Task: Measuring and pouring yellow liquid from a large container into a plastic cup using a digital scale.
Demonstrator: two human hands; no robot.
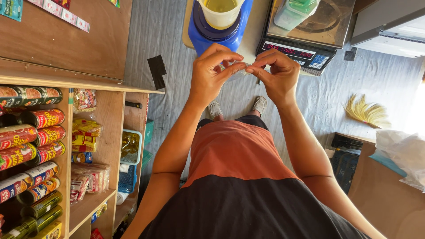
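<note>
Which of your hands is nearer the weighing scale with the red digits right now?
Right. The right hand sits just below the scale, almost under its display. The left hand is further off to the side, below the blue container.

Bright daylight, blown-out glare at right edge, sharp focus, wide-angle distortion at edges

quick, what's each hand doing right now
Left hand: closed, pinching a small object, too small to identify.
Right hand: closed, pinching the same object.
</note>
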